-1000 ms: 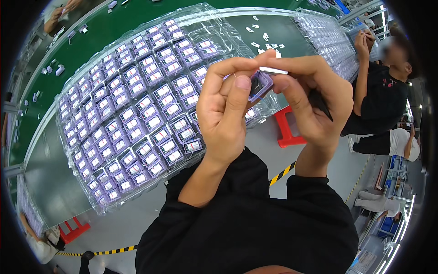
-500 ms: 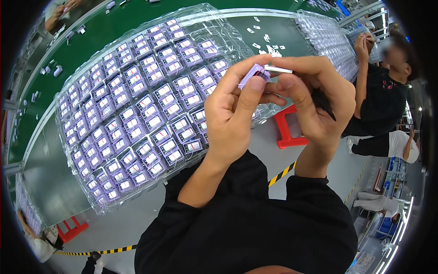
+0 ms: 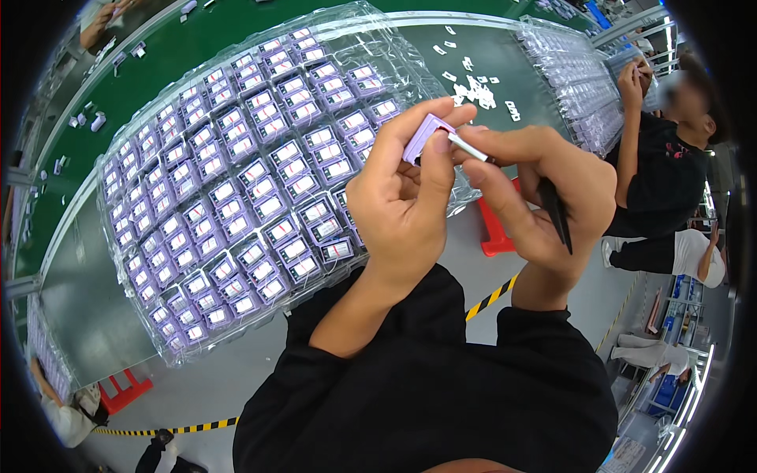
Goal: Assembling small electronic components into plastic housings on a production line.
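Observation:
My left hand (image 3: 398, 213) grips a small purple plastic casing (image 3: 426, 137) between thumb and fingers, its open side facing my right hand. A bit of red, perhaps a wire, shows inside. My right hand (image 3: 544, 185) pinches a thin, flat white piece (image 3: 471, 149) between thumb and index finger, one end touching the casing's edge. A black pointed tool (image 3: 557, 219) is tucked in the same hand, its tip pointing down. Below and left of my hands lies a clear plastic tray (image 3: 359, 39) with rows of similar purple casings (image 3: 268, 206), which hold white rectangles and red strips.
Small white pieces (image 3: 475, 93) are scattered on the green table (image 3: 87, 303) beyond my hands. Stacked clear trays (image 3: 564, 83) stand at the right, near another person (image 3: 658, 169). A red stool (image 3: 494, 229) stands under the table edge. A conveyor (image 3: 162, 59) runs along the far side.
The white piece has tilted downward at its right end as my right hand lowered slightly. The casing has turned in my left hand, and the black tool shows more fully.

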Demonstrator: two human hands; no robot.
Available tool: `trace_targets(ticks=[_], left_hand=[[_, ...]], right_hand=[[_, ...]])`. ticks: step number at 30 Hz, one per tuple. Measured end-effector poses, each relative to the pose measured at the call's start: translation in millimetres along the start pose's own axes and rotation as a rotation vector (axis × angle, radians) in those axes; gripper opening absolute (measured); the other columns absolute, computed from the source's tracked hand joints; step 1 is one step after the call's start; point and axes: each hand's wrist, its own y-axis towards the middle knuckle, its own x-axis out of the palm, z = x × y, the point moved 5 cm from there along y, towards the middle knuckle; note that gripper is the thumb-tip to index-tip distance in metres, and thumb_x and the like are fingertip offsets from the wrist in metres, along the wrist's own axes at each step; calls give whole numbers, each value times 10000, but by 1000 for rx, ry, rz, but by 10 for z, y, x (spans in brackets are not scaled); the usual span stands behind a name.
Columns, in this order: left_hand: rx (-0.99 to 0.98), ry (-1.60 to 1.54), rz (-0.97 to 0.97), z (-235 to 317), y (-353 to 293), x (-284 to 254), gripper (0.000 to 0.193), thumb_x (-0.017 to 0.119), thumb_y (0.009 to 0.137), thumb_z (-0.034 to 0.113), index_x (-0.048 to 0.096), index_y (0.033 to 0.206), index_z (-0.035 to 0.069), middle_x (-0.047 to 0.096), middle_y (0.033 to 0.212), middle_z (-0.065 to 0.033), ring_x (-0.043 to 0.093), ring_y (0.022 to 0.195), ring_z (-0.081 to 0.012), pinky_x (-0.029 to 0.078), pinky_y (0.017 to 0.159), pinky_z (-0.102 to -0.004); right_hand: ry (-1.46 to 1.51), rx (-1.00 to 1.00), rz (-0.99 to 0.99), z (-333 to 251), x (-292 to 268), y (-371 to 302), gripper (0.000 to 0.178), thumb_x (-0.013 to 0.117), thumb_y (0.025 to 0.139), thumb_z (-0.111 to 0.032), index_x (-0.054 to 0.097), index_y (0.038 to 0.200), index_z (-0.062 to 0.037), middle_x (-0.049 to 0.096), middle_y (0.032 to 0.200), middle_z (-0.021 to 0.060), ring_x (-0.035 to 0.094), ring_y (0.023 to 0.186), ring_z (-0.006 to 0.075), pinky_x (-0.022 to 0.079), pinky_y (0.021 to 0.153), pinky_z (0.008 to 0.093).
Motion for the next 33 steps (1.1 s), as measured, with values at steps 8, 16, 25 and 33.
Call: trace_targets(ticks=[8,16,25,33], left_hand=[[120,54,15,3,-12,38,284,489,1005,69,551,1235,-84,687,1075,-217,698,964,-219,561,786,-272],[184,156,2,52,-7,-12,269,470,1018,83,581,1220,-56,699,918,-130,650,733,-100,497,620,-203],[165,224,71,35,-58,-15,191,549,986,76,622,1122,-35,670,779,-48,610,643,-40,464,539,-179],[134,213,60,28,-50,-12,170,581,956,45,622,1101,-35,667,759,-37,599,635,-25,456,519,-181]], right_hand=[[91,66,41,9,19,-68,207,820,724,-104,742,911,-63,686,703,12,437,439,63,318,414,205],[172,63,102,36,29,-106,204,820,741,-124,741,916,-55,702,727,6,444,436,50,312,410,199],[145,84,102,45,46,-131,191,822,741,-125,745,903,-60,685,699,-4,432,435,42,300,409,192],[237,89,140,121,68,-194,190,808,758,-97,737,920,-30,702,745,14,421,444,36,288,415,186]])
